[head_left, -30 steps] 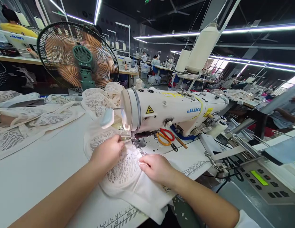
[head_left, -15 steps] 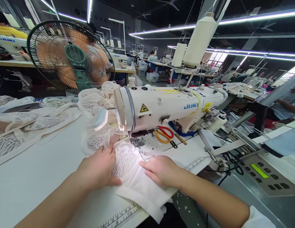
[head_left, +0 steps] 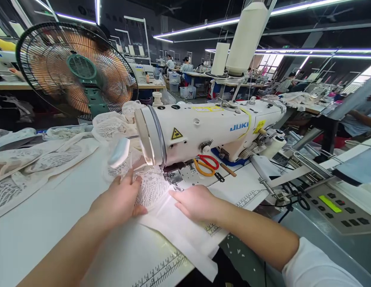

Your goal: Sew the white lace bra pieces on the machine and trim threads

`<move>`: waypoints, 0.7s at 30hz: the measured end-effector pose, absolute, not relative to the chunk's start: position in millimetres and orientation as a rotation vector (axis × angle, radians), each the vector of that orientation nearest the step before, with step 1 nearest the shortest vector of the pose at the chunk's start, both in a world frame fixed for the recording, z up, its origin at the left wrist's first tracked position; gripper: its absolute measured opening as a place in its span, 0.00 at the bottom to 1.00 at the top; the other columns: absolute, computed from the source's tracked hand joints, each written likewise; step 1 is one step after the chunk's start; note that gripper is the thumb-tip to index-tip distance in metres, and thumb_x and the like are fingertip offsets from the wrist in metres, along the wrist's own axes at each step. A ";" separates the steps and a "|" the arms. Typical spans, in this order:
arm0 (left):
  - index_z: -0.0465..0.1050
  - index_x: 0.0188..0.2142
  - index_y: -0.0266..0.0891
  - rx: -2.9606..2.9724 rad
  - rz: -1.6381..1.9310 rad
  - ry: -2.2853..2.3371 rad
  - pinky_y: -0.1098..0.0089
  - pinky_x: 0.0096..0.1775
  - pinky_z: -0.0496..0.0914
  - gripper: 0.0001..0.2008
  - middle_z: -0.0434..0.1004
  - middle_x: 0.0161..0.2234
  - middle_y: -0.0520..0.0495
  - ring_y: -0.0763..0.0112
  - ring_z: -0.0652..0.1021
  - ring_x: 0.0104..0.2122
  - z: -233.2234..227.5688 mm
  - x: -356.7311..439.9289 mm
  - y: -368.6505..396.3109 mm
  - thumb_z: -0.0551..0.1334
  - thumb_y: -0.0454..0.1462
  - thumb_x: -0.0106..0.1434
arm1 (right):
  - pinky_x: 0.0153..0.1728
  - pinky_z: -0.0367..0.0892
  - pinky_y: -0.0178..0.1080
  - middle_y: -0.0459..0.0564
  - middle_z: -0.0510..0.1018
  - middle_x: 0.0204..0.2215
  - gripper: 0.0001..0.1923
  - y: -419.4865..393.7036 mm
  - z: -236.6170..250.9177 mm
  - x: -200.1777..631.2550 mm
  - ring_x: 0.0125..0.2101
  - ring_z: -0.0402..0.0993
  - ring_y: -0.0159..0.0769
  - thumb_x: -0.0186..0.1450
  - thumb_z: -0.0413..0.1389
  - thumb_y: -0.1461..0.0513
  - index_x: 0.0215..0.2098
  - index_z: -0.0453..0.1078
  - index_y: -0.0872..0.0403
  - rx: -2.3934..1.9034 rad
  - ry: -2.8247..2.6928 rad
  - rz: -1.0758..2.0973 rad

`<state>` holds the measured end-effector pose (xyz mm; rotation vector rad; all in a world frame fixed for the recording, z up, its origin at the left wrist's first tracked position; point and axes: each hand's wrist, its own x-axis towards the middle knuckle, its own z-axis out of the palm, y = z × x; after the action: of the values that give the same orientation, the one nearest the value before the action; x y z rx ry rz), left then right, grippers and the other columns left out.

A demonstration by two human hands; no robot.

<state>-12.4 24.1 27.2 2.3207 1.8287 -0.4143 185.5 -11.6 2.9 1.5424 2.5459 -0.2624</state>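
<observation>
Both hands have slid toward frame centre, left hand [head_left: 119, 201] and right hand [head_left: 195, 202] pressing open-palmed, gripping nothing, on soft, light lace fabric [head_left: 152, 190], best steered flat beside its edges.

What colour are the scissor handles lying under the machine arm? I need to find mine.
One red, one orange: the scissors, in the head view.

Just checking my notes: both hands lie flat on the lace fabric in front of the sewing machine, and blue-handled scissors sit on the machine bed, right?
Not quite. In the head view the scissors have red and orange handles, not blue. Both the left hand and right hand do lie flat on the lace fabric before the sewing machine.
</observation>
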 end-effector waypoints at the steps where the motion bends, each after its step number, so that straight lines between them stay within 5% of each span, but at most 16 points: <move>1: 0.51 0.59 0.27 2.317 -0.411 1.838 0.52 0.48 0.64 0.34 0.35 0.64 0.29 0.38 0.55 0.58 26.6 -13.5 25.3 0.59 0.40 0.56 | 0.20 0.57 0.38 0.54 0.79 0.28 0.23 -10.3 1.4 184.2 0.29 0.75 0.47 0.65 0.45 0.57 0.58 0.58 0.50 1.551 2.539 -0.259; 6: 0.52 0.58 0.30 2.331 -0.349 1.831 0.56 0.41 0.69 0.29 0.37 0.64 0.29 0.45 0.71 0.48 20.6 -21.8 31.8 0.54 0.42 0.60 | 0.19 0.58 0.38 0.54 0.78 0.23 0.24 -6.1 -4.7 180.0 0.25 0.75 0.47 0.65 0.44 0.56 0.59 0.56 0.53 1.609 2.497 -0.239; 21: 0.53 0.58 0.30 2.337 -0.151 1.926 0.57 0.41 0.70 0.25 0.44 0.63 0.34 0.49 0.69 0.50 15.4 -27.9 44.5 0.48 0.40 0.63 | 0.20 0.54 0.36 0.52 0.77 0.30 0.21 -21.3 -1.2 197.3 0.30 0.73 0.43 0.65 0.42 0.58 0.55 0.59 0.54 1.603 2.613 -0.304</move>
<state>-27.9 44.5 15.4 2.3367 1.9263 -0.1509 197.3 -21.3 -1.2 1.6030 2.6132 -0.3038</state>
